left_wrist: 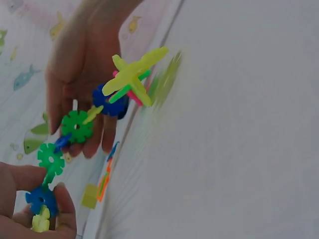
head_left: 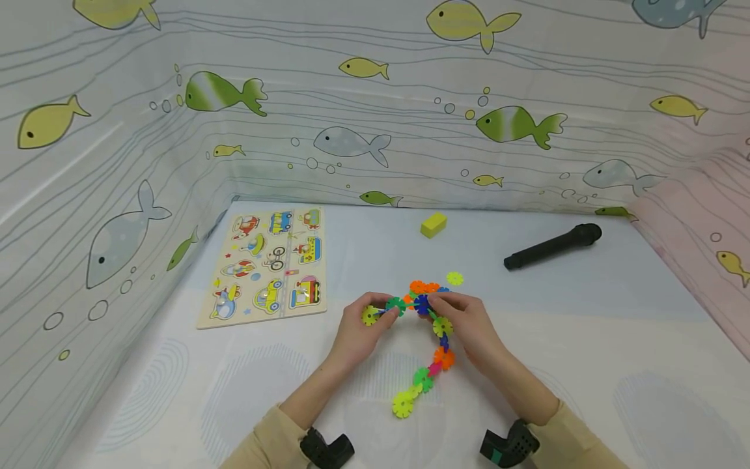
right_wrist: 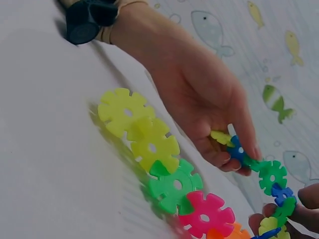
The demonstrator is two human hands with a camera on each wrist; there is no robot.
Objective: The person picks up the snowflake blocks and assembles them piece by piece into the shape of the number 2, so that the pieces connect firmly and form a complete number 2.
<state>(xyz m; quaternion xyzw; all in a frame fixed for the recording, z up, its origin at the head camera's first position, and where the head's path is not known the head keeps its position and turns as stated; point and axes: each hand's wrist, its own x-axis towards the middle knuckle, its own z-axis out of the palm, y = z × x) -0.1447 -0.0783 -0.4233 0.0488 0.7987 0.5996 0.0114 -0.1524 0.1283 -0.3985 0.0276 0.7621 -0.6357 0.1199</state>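
A chain of slotted plastic discs [head_left: 423, 379] in yellow, green, blue, orange and pink runs between both hands, then curves down toward the wearer. Its near end is a yellow disc [head_left: 402, 404]. My left hand [head_left: 359, 333] pinches the other end, near a yellow disc [head_left: 370, 316] and a blue disc [left_wrist: 40, 200]. My right hand [head_left: 471, 326] holds the chain farther along with thumb and fingers, by a dark blue disc [head_left: 421, 304]. Between the hands a green disc [right_wrist: 272, 177] shows. The right wrist view catches only the right hand's fingertips at its lower right edge.
Beyond the hands lie orange discs [head_left: 418, 286] and a loose yellow disc [head_left: 454, 279]. A picture board [head_left: 266, 267] with vehicles lies at left. Farther back are a yellow block [head_left: 433, 225] and a black microphone [head_left: 553, 246]. Fish-printed curtains surround the table.
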